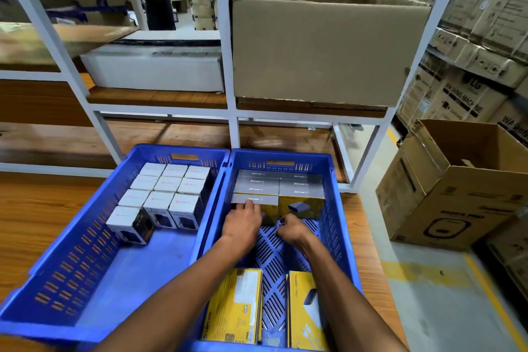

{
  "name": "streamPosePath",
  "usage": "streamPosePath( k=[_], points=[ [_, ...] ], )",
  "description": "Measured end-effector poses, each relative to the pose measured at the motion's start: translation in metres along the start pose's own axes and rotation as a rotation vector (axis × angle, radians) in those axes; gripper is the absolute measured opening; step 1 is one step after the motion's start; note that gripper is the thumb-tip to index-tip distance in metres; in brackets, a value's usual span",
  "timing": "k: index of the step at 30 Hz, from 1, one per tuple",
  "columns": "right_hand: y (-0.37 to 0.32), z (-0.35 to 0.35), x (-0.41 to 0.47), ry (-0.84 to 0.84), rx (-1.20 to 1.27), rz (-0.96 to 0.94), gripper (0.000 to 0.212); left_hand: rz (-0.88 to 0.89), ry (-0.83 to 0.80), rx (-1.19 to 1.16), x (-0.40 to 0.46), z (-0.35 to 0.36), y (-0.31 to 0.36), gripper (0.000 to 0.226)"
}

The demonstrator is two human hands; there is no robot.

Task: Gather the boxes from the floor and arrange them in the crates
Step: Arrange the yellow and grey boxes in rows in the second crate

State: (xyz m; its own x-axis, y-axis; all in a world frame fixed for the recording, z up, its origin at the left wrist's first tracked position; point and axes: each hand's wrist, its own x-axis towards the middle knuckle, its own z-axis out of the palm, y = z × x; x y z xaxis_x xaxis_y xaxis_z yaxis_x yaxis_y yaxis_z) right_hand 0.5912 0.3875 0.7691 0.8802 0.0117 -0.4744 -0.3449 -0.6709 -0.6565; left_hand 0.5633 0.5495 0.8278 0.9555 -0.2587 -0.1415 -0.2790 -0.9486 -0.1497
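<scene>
Two blue plastic crates sit side by side on a wooden platform [34,208]. The left crate [94,251] holds white boxes [168,194] standing upright in rows at its far end, with one box [130,223] standing a little askew at the near left of the group. The right crate [334,208] holds yellow boxes with grey tops [280,184] packed in two columns against its far wall; two more yellow boxes [237,306] lie flat at its near end, apart from the packed group, on the slotted floor.

The left hand [243,221] rests on the nearest box of the left column [255,199], fingers laid over its top edge and front. The right hand [291,227] is just beside it, fingers curled inward low in front of the boxes; whether they pinch anything cannot be told.

Behind the crates stands a white metal rack [228,46] with wooden shelves, bearing a large brown carton [323,51] and a flat white box [154,68]. To the right, an open cardboard carton [457,186] stands on grey concrete floor [437,294] marked with yellow lines, with stacked appliance cartons [471,94] behind.
</scene>
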Motion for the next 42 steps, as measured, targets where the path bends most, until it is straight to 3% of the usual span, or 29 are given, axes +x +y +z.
streamPosePath(
  k=[4,7,13,15,20,23,28,31,35,38,42],
  points=[
    [-0.007,-0.001,-0.011,-0.103,-0.172,-0.085,0.019,0.058,-0.282,-0.093,-0.011,-0.005,-0.003,0.029],
    [-0.008,0.006,-0.026,-0.241,-0.256,-0.13,0.015,0.142,-0.401,-0.094,-0.021,-0.008,-0.002,0.028],
    [-0.009,0.012,-0.051,-0.316,-0.374,-0.134,0.019,0.239,-0.645,-0.171,-0.042,0.002,-0.005,0.075],
    [-0.008,0.016,-0.058,-0.314,-0.388,-0.147,0.022,0.253,-0.616,-0.212,-0.049,0.008,-0.007,0.078],
    [-0.009,0.017,-0.075,-0.258,-0.325,-0.146,0.028,0.267,-0.507,-0.273,-0.058,0.0,-0.009,0.064],
    [-0.009,0.016,-0.085,-0.274,-0.248,-0.145,0.025,0.26,-0.508,-0.308,-0.062,-0.004,-0.012,0.072],
    [-0.017,0.016,-0.099,-0.273,-0.209,-0.145,0.047,0.279,-0.564,-0.27,-0.062,-0.006,-0.017,0.092],
    [-0.019,0.012,-0.108,-0.266,-0.179,-0.163,0.049,0.309,-0.556,-0.301,-0.059,-0.009,-0.022,0.084],
    [-0.018,0.005,-0.115,-0.237,-0.029,-0.154,0.046,0.332,-0.566,-0.546,-0.056,-0.019,-0.029,0.061],
    [-0.011,0.004,-0.11,-0.186,0.177,-0.134,0.034,0.355,-0.438,-0.75,-0.053,-0.028,-0.036,0.051],
    [-0.009,-0.001,-0.102,-0.109,0.448,0.05,0.056,0.383,-0.217,-1.086,-0.049,-0.052,-0.047,0.038]
  ],
)
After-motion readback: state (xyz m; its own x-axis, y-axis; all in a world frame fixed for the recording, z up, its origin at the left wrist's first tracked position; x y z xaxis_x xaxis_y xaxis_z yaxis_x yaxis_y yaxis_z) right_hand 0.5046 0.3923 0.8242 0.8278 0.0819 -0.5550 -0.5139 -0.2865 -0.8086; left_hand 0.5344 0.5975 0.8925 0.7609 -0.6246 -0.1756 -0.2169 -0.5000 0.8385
